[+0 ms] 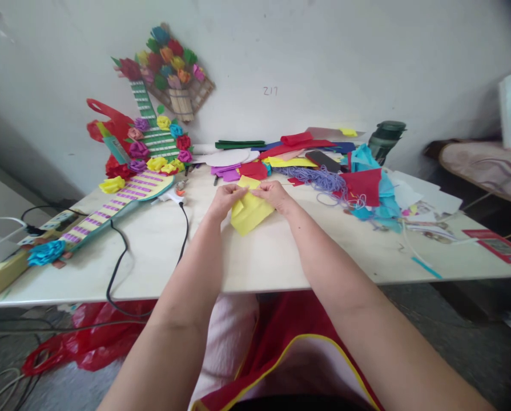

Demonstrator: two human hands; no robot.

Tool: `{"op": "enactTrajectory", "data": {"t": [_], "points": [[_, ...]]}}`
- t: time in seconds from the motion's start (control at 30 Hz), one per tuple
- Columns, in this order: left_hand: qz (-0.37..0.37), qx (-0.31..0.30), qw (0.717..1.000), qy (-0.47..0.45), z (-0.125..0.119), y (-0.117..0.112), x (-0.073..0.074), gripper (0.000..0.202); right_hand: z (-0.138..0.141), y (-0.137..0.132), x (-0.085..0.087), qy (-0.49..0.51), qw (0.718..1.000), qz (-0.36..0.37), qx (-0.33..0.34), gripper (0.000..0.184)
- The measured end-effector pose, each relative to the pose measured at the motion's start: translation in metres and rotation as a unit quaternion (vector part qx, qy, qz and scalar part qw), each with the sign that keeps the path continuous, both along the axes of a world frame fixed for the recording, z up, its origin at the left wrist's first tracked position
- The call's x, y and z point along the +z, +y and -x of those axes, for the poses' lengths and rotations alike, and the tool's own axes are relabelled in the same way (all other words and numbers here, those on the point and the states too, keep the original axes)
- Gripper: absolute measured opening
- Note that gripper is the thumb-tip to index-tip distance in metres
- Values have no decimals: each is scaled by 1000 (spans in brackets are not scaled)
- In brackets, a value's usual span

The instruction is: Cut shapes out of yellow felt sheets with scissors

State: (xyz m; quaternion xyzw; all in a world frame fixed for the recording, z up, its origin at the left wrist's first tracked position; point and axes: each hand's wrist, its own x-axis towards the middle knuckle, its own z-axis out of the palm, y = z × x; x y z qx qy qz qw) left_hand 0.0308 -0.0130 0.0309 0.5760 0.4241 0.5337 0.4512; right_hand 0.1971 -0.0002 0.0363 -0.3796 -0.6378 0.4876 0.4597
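Observation:
A piece of yellow crepe paper (252, 216) is held up over the middle of the white table, creased and hanging down between my hands. My left hand (224, 201) pinches its left upper side, fingers closed. On the other side, my right hand (276, 197) grips the upper right edge between thumb and fingers. The paper's top corner stands up behind the fingertips. Nearest to the left hand lies a white glue gun (169, 196) with a black cord.
Paper-flower decorations (161, 142) stand at the left, near a power strip (4, 274). Folded coloured paper (298, 145), purple yarn (317, 178), a dark phone (322, 160) and a green bottle (385, 140) line the back. Red plastic bags (88, 337) lie below the table.

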Motion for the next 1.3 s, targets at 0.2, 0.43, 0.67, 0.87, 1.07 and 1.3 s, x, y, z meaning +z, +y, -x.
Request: {"op": "enactTrajectory", "data": {"t": [0.2,0.43,0.67,0.87,1.07,1.3], "points": [[-63,175,979,-78,-5,10,-2,36,-3,7,-2,147,985,95,-3,35],[-73,219,967,-108,-9,12,-6,34,5,11,-8,107,990,90,-23,17],[-48,137,987,-74,0,6,-2,39,0,5,-1,89,993,77,13,12],[-46,110,993,-8,-3,7,-5,39,-2,8,-5,15,998,50,33,18],[-73,156,984,36,-2,15,-9,38,1,11,-8,60,997,35,17,20],[-77,145,986,15,-2,10,-5,37,3,10,-6,85,996,22,0,18]]}}
